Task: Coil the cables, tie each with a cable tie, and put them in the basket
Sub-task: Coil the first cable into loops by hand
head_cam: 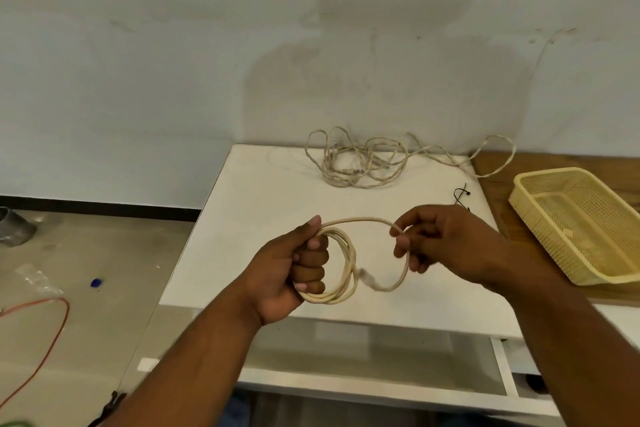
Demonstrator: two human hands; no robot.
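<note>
Both forearms reach in from the lower frame: left hand (294, 270) grips the cream coil (341, 267) at centre, right hand (440, 243) pinches its tail, plug blurred. Lay each loop even, keep tension. Basket (540, 218) waits right; cable ties (462, 194), seemingly, beside it.

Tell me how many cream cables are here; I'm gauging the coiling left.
2 for sure: one part-coiled cable gripped by the left hand and right hand; one tangled heap at the table's far edge, which may hide several cables.
</note>
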